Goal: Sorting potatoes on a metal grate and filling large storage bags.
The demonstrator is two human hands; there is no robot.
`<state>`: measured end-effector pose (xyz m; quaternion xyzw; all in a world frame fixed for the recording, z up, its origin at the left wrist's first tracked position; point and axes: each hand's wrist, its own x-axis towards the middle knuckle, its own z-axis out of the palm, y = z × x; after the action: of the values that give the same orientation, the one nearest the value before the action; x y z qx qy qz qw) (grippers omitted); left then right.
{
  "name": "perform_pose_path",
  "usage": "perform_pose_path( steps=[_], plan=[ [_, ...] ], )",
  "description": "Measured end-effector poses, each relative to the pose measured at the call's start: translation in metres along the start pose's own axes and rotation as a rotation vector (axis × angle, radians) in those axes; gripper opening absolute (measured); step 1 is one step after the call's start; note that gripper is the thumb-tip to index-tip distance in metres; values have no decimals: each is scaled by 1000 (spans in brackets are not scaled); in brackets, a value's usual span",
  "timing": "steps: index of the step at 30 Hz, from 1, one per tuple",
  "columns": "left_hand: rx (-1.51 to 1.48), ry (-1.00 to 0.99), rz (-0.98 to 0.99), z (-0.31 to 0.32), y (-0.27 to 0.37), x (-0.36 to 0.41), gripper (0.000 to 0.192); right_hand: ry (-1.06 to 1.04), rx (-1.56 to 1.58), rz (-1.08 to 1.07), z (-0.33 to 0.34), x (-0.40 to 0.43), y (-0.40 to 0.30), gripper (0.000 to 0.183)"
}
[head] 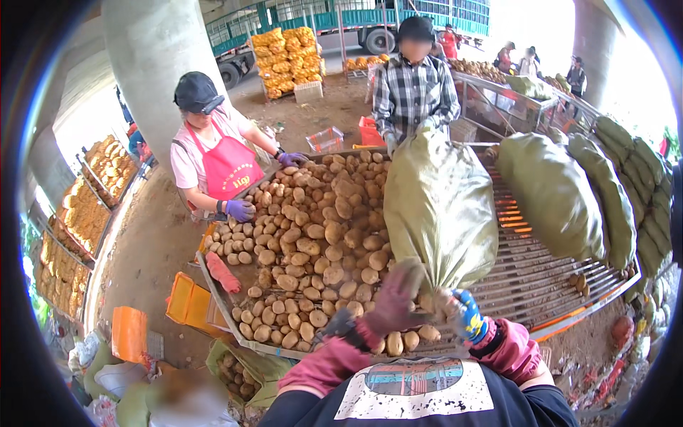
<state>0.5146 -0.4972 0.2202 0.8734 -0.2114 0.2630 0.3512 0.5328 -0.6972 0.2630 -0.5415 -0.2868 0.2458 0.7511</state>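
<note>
A large green woven sack (440, 208) lies over the potatoes and the table's slats, its near end gathered into pleats. At that gathered end, my right hand (460, 314), in a glove with a blue patterned cuff, grips the neck; motion blur hides its fingertips. My left hand (394, 301) wears a maroon glove and is just left of the neck, fingers apart with nothing visible in them. Under and beside it spread loose potatoes (320, 240) on a metal-framed sorting table (277, 349). A co-worker in a plaid shirt (416, 91) has gloved hands at the sack's far end.
Another co-worker in a red apron (229, 165) handles potatoes at the left edge. More full sacks (555, 192) rest on the slatted right part (525, 288). A pinkish-red cloth-like item (222, 272) lies at the left corner. Orange crates (192, 301) and an open sack of potatoes (237, 376) stand below.
</note>
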Motion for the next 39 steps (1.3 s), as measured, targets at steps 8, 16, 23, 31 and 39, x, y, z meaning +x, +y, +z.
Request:
perform_pose_path(
  steps=[8, 16, 23, 31, 39],
  plan=[
    [-42, -559, 500, 90, -32, 113, 69, -180, -635, -502, -50, 19, -42, 31],
    [-703, -238, -561, 103, -44, 95, 43, 583, -74, -3, -140, -60, -11, 31],
    [-1050, 91, -665, 87, 32, 119, 54, 502, -79, 455, -218, -125, 48, 38],
    [-1074, -252, -650, 182, 157, 134, 36, 179, -148, 610, -276, -34, 144, 39],
    [-1002, -242, -831, 161, 180, 146, 27, 62, 41, 645, -267, 9, 170, 37]
  ],
)
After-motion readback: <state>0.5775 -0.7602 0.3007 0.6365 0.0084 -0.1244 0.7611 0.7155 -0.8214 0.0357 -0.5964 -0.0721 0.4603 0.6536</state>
